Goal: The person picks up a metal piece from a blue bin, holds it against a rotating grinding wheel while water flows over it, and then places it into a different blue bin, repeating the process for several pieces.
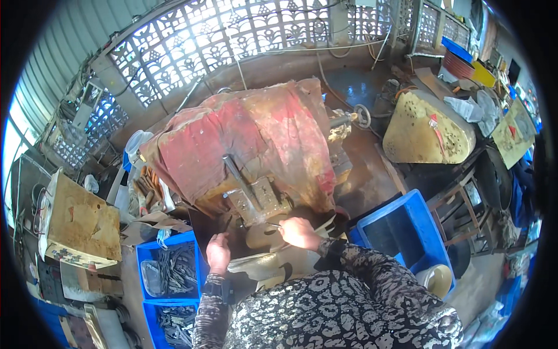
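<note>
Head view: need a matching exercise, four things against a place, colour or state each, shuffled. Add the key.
Things
1. Cloth
2. Right hand
3. Strips
4. Bucket

Place, colour or state
A. In blue bins, to the person's left
B. Cream-coloured
C. Closed on a thin piece
D. Red with brown stains

Pairs: 1-D, 2-C, 3-A, 4-B
</note>
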The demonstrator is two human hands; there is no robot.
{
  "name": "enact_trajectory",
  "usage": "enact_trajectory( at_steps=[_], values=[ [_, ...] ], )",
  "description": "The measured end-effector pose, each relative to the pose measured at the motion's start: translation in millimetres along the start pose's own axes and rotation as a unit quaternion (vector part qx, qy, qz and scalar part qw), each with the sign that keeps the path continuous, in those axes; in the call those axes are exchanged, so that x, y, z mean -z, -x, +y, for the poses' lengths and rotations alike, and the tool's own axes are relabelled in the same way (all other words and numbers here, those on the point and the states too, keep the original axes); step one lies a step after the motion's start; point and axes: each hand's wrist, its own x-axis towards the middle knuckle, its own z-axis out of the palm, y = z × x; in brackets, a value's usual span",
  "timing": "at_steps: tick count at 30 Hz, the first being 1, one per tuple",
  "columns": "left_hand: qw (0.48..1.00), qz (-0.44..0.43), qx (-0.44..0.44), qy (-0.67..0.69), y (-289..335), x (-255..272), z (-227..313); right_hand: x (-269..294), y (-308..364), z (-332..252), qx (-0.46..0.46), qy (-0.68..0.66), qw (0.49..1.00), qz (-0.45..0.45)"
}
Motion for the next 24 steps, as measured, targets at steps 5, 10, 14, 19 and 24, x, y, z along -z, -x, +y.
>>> enact_trajectory(
  at_steps=[5,10,14,19,24],
  values=[
    [1.0,-0.009,-0.024,-0.012,-0.9,-1.0,3.1,-1.4,-2.2,-1.3,-0.019,0.019,0.999,0.031],
    [0.998,-0.011,-0.065,0.006,1.2,-2.2,-3.9,-1.6,-6.5,-7.4,-0.079,0.044,0.996,-0.002],
    [0.995,-0.071,-0.069,-0.022,-0.1,-1.3,-10.6,-0.2,-10.2,-13.0,-0.118,0.083,0.989,-0.032],
    [0.995,-0.052,-0.089,0.008,-1.9,-3.1,-12.4,2.7,-11.9,-15.7,-0.157,0.083,0.984,-0.03],
    [0.993,-0.075,-0.09,-0.003,-3.4,-2.9,-11.6,3.9,-11.4,-17.6,-0.176,0.081,0.981,-0.016]
  ],
)
